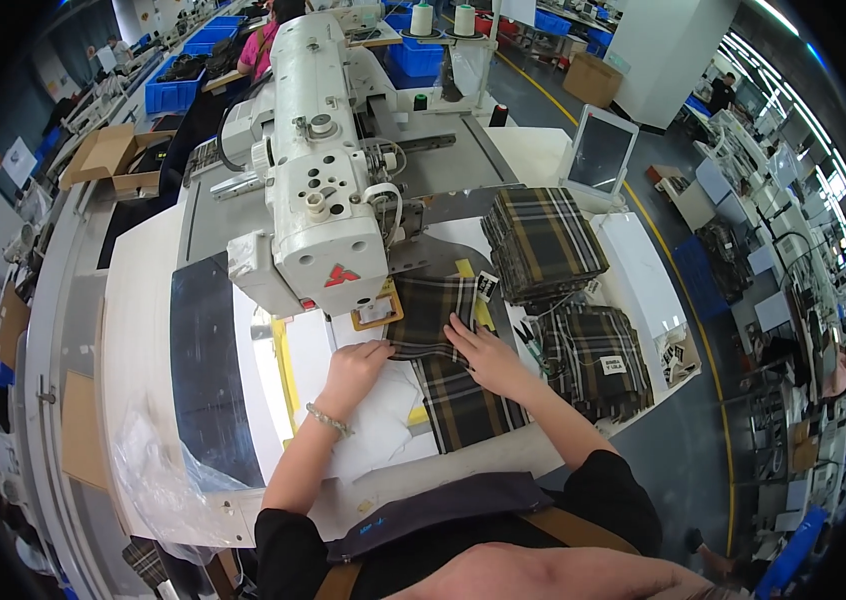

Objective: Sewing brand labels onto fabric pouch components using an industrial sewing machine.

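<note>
A dark plaid fabric piece point(433, 308) in brown, black and white lies in front of the sewing machine head point(328, 200), its near edge slightly rumpled. My left hand point(359, 372) has its fingers together and closed on the left near edge of this piece. On its right side my right hand point(489, 360) rests with fingers stretched out and spread on the cloth. Another plaid piece point(468, 408) lies under and nearer to me. By the machine needle area sits an orange-yellow frame point(377, 308). A small black-and-white label point(486, 286) lies at the fabric's right edge.
Right of my hands stand a tall stack of plaid pieces point(548, 240) and a lower plaid pile point(598, 360). Snips point(528, 340) lie between them and my right hand. Behind are a tablet-like screen point(603, 150) and thread cones point(423, 20). Clear plastic point(158, 470) lies at left.
</note>
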Tool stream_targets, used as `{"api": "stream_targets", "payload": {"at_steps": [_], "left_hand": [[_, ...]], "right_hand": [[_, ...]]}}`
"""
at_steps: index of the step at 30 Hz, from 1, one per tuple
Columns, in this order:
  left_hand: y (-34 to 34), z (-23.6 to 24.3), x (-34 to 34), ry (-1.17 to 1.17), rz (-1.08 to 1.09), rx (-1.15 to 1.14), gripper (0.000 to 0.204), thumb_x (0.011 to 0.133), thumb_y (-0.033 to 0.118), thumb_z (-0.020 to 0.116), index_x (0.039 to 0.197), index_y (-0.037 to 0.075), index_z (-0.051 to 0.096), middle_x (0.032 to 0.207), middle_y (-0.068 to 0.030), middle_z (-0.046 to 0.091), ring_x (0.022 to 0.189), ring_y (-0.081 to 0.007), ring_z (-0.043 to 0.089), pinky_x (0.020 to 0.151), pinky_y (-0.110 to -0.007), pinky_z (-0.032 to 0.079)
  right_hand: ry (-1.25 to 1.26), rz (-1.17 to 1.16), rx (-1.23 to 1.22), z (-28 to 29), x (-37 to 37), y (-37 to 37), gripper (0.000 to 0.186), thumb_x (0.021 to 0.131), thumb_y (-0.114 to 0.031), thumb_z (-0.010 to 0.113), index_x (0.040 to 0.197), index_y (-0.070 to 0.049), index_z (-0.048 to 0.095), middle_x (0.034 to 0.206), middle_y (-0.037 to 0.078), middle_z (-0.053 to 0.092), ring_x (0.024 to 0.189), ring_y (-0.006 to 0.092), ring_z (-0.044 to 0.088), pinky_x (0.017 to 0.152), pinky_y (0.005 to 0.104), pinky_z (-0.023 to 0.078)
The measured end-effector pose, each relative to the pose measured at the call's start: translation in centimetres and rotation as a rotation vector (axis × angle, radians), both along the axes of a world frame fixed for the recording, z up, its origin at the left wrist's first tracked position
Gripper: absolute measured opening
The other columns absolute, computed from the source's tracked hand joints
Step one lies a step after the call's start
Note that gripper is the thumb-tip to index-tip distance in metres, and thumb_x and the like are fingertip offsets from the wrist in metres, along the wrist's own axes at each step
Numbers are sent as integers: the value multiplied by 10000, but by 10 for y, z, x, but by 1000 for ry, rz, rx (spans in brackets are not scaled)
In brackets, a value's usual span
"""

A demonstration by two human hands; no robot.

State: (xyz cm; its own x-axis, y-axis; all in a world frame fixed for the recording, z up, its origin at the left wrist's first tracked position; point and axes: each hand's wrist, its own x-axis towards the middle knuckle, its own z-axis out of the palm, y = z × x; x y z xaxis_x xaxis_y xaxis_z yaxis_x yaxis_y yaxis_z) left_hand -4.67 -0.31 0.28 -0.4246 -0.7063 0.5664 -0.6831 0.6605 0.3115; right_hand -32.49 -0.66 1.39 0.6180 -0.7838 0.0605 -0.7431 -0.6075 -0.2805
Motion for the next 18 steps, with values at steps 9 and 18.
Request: {"api": "stream_targets", "payload": {"at_steps": [9, 18], "left_hand": [[0, -3, 4, 90, 10, 59, 99, 774, 38, 665, 865, 69, 689, 998, -40, 724, 763, -227, 700, 661, -326, 581], [-1, -14, 5, 2, 4, 14, 140, 754, 52, 643, 886, 70, 687, 1062, -62, 713, 794, -235, 704, 689, -330, 580]], "right_hand": [[34, -24, 51, -2, 9, -27, 736, 778, -44, 658, 1453, -50, 366, 1579, 137, 240, 1253, 458, 469, 1084, 458, 400], [31, -10, 23, 5, 8, -30, 760, 762, -24, 670, 1456, -45, 360, 1571, 138, 258, 1258, 436, 464, 1051, 437, 438]]}}
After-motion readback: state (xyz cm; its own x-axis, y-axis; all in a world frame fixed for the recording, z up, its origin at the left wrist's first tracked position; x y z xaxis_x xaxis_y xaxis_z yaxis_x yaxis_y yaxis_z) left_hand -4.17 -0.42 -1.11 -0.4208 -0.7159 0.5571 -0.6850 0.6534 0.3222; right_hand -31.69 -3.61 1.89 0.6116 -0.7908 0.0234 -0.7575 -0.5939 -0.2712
